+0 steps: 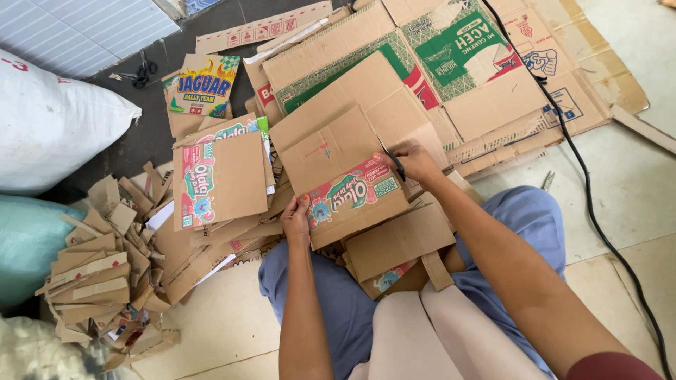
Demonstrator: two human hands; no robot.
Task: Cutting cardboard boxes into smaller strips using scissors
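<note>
Two hands, one black cable (590, 204), two sacks, one pair of scissors (143, 72), cardboard pieces too many to count.

Pale tiled floor (637, 183) in daylight (a black cable (590, 204) crosses it), white sack (49, 123) at left.

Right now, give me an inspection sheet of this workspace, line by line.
Surface: pale tiled floor, partly covered by flattened cartons.
Job's things: printed cardboard panel on the lap; thin dark tool, kind unclear.
Clutter: heap of cardboard offcuts at left; stack of cut panels; black scissors; small metal object.
Hands: left hand grips the panel's lower left edge; right hand holds the tool against the panel's right side.
Cables: black cable runs along the right.
Surroundings: white sack, teal sack.
</note>
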